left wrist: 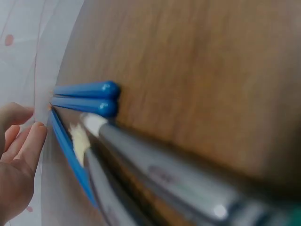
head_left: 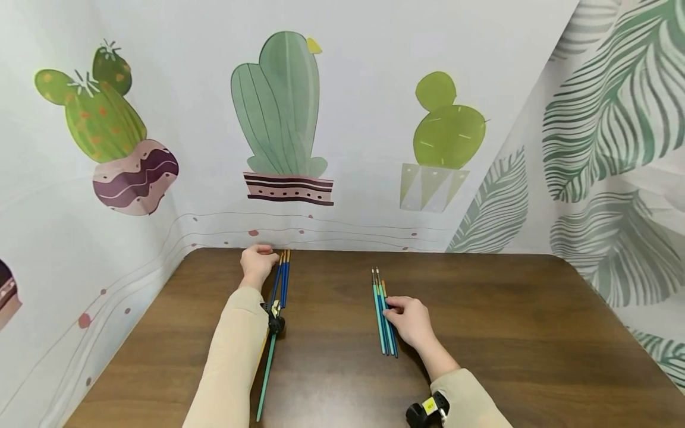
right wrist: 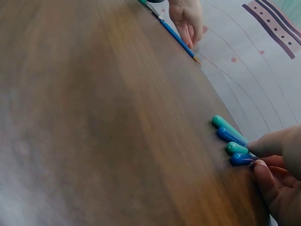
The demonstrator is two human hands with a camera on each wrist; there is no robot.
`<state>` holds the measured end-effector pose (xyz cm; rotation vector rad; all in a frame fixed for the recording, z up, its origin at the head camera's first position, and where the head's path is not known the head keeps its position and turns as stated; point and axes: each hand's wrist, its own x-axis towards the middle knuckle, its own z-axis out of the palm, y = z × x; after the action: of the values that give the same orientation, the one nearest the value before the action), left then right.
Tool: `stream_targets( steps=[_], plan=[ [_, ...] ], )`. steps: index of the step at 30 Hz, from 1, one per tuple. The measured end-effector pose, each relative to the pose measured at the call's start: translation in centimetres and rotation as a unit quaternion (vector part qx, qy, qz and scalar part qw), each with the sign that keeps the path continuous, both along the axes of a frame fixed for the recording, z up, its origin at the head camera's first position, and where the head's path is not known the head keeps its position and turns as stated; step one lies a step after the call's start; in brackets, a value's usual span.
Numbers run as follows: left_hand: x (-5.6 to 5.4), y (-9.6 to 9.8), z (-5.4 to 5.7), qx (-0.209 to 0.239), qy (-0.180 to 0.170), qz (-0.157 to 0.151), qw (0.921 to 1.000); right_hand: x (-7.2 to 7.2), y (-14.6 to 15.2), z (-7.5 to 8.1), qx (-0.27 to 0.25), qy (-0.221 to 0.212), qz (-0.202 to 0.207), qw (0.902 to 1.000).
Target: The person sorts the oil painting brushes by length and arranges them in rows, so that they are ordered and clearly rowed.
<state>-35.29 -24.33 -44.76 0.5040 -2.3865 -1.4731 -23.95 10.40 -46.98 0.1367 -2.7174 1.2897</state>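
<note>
My left hand point(head_left: 258, 264) is at the table's far edge, its fingertips beside the tips of several slim blue paintbrushes point(head_left: 285, 285). In the left wrist view its fingers point(left wrist: 35, 141) are relaxed and hold nothing. Larger brushes, one with a green handle point(head_left: 266, 374), lie partly hidden under the left forearm; their bristle heads point(left wrist: 81, 143) show close up in the left wrist view. Right of centre, my right hand point(head_left: 412, 321) pinches a dark blue paintbrush point(right wrist: 241, 159) between thumb and index finger. It lies in a narrow row with green-handled paintbrushes point(head_left: 379, 321) and another blue one.
The brown wooden table point(head_left: 332, 356) ends against a white wall cloth point(head_left: 364, 119) printed with cacti and leaves. A black wrist camera point(head_left: 275, 323) sits on the left sleeve, over the larger brushes. Another wrist camera point(head_left: 428, 410) is on the right sleeve.
</note>
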Motion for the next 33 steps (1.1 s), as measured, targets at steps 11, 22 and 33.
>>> stream_targets(
  steps=[11, 22, 33],
  plan=[
    [1.9, 0.0, 1.0, 0.021, 0.034, -0.038, 0.9985, -0.1, -0.2, 0.2, -0.005, -0.002, 0.001, 1.0],
    [5.2, 1.4, 1.8, 0.102, 0.049, -0.017, 0.9934, 0.1, 0.1, 0.3, -0.004, 0.002, 0.006, 1.0],
    [7.5, 5.0, 1.8, 0.133, 0.032, -0.055, 0.9891, 0.0, 0.1, 0.3, -0.006, -0.008, 0.009, 0.9999]
  ],
)
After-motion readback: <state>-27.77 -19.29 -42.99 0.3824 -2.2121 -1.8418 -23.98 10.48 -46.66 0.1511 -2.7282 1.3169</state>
